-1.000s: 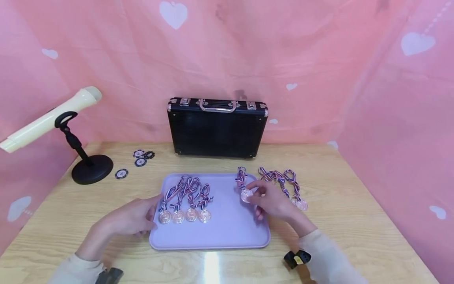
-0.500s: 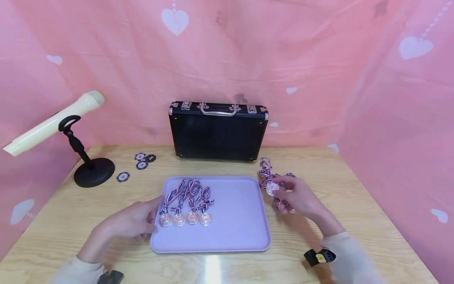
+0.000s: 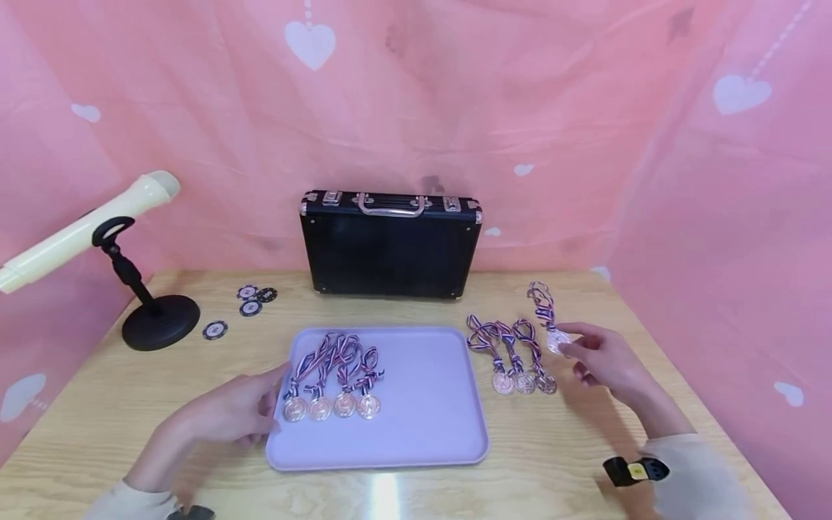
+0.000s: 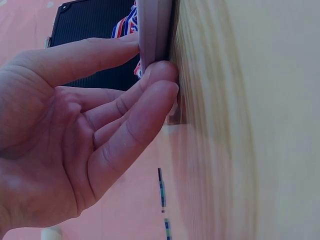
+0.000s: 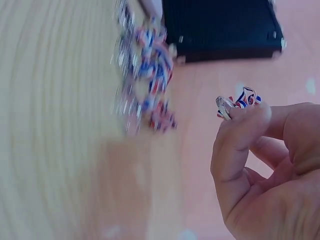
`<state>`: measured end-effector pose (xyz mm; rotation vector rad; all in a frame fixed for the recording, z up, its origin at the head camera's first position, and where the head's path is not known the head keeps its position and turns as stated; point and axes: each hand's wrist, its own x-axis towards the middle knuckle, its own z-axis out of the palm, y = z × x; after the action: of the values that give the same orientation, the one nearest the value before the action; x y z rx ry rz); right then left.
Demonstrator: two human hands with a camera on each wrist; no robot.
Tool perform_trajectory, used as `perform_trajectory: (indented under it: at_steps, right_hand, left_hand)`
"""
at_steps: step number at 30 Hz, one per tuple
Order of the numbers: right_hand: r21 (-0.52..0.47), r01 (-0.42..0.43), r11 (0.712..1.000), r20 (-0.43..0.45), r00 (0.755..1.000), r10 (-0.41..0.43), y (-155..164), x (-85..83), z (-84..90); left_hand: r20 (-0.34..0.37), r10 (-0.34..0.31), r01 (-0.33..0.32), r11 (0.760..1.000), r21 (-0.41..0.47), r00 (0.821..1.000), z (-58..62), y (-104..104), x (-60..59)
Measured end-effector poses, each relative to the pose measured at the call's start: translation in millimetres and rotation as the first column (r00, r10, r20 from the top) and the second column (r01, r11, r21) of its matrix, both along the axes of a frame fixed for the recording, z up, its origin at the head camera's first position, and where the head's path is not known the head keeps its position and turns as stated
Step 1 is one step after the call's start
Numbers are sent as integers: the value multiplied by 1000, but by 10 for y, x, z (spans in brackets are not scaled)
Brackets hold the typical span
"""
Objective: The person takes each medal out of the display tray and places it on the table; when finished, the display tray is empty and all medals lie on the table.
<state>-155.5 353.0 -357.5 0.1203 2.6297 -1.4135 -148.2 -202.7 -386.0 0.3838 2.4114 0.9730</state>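
You pinch a round silvery metal medal point(image 3: 555, 340) in your right hand point(image 3: 607, 363), right of three ribboned medals point(image 3: 523, 383).
Your left hand point(image 3: 224, 409) grips the rectangular lavender tray point(image 3: 422, 404) at left; lowering yours level, its striped red-white-blue ribbon point(image 3: 544, 307) clear, should avoid tangles.

Backdrop point(image 3: 422, 94), pink, probably cloth, softly creased, bearing white hearts point(image 3: 310, 45); closes the back and both sides. Tabletop point(image 3: 533, 458), pale wood grain. Reflected light point(image 3: 386, 497), one narrow white streak, near side.
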Motion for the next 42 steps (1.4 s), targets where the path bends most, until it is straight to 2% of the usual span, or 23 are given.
perform_trajectory:
  at_steps: [7, 17, 22, 26, 31, 42]
  right_hand:
    - [-13, 22, 1000, 68, 997, -21, 261, 80, -112]
    - [16, -11, 1000, 123, 992, 9, 298, 182, -301]
    - [13, -42, 999, 102, 994, 41, 257, 208, -353]
    - [48, -26, 999, 92, 995, 21, 243, 215, -328]
    - [93, -45, 995, 86, 996, 37, 199, 222, -306]
    - [173, -38, 984, 60, 998, 28, 178, 237, -318]
  left_hand:
    - [5, -22, 22, 999, 37, 1000, 8, -34, 6]
    - [42, 7, -8, 1000, 15, 999, -10, -50, -6]
    - [54, 11, -12, 1000, 21, 998, -14, -74, 7]
    - [63, 16, -17, 1000, 19, 998, -7, -53, 2]
    - [76, 39, -39, 999, -6, 996, 4, -40, 8]
    - [64, 18, -19, 1000, 22, 998, 3, -31, 3]
